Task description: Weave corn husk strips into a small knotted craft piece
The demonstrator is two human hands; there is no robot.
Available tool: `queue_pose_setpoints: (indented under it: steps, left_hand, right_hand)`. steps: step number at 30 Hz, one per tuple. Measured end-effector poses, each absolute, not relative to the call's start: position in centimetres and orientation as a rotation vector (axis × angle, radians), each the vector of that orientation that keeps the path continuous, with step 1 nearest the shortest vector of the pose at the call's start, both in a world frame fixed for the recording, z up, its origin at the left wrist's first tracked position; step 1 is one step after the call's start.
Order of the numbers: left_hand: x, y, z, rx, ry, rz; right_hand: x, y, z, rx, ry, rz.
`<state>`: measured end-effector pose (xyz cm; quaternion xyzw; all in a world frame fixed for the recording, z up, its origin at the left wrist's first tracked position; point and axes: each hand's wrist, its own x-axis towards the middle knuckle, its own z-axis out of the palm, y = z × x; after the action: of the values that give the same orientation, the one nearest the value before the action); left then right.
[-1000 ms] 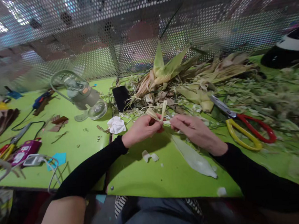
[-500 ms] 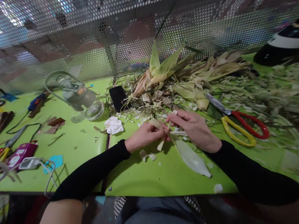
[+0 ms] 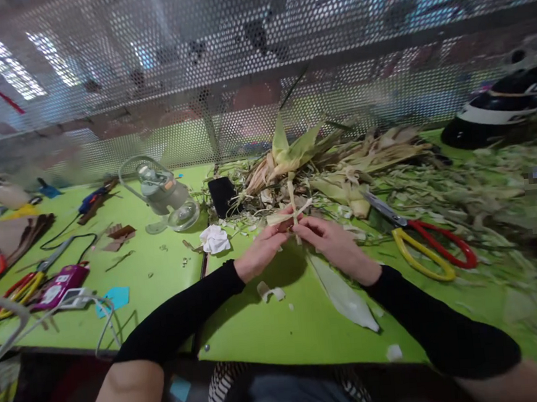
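Centre of frame: narrow pale-yellow husk strips [image 3: 291, 190], pinched by our left hand [image 3: 259, 251] and right hand [image 3: 336, 245]. We judge the crossing made, with ends left loose. Just below, a broad whitish-green husk leaf [image 3: 348, 297], apparently uncut. Right of centre, steel scissors with red and yellow handles [image 3: 400, 221].

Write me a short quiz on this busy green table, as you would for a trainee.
1. What do the left hand and right hand hold? A) pale, narrow husk-like strips; B) a flat black phone; C) a crumpled white ball.
2. True or false: the large steel scissors with red and yellow handles lie to the right of the right hand.
3. What colour are the two close-fitting fabric sleeves?

Key: 1. A; 2. True; 3. Black.
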<state>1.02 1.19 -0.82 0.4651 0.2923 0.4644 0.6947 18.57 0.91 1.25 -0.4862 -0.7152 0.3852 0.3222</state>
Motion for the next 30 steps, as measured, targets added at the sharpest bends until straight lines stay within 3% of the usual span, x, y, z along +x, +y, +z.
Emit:
queue_pose_setpoints:
  steps: [6, 16, 30]
  left_hand:
    - [0.5, 1.7, -0.4, 1.0, 0.779, 1.015]
    - [0.3, 2.9, -0.4, 1.236, 0.899, 0.967]
    - [0.3, 5.0, -2.9, 0.98, 0.738, 0.922]
  right_hand:
    - [19.1, 1.6, 1.1, -1.295, -1.94, 0.82]
    - [19.2, 1.8, 1.4, -1.235, -2.112, 0.787]
    - [20.6, 4.0, -0.6, -1.45, -2.013, 0.697]
